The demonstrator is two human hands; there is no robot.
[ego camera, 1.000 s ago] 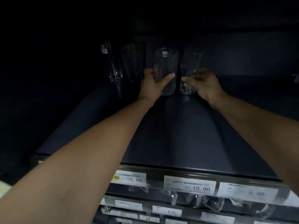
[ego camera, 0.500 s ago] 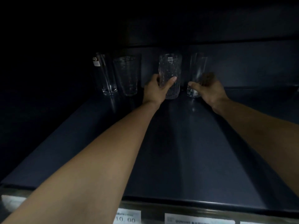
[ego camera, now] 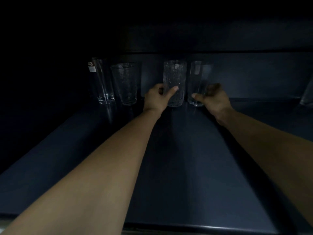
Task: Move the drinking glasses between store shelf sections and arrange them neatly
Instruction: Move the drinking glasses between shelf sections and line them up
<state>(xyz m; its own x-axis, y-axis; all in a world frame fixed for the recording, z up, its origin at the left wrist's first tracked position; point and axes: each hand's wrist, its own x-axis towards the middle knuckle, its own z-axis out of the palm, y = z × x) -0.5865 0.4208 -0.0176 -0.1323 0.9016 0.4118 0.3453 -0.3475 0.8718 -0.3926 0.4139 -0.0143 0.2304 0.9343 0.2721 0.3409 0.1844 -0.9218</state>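
Deep in a dark shelf (ego camera: pixel 194 167), several clear drinking glasses stand in a row against the back wall. My left hand (ego camera: pixel 157 99) grips a textured, bubbled glass (ego camera: pixel 175 75) near its base, thumb across the front. My right hand (ego camera: pixel 213 99) holds a plain tall glass (ego camera: pixel 197 77) just to its right, thumb and fingers round the lower part. Both held glasses stand upright, with their bases at the shelf surface. Further left stand a tapered bubbled glass (ego camera: pixel 126 82) and a plain tall glass with a label (ego camera: pixel 101 80).
A gap separates the tapered glass from the glass in my left hand. Part of another glass (ego camera: pixel 307 97) shows at the far right edge. The shelf above hangs low over the glass rims. The shelf's front lip (ego camera: pixel 203 227) runs along the bottom.
The view has moved up and in, so the price labels have dropped out of sight. Both hands have pushed their glasses further back toward the rear wall. My right hand closed round its glass.
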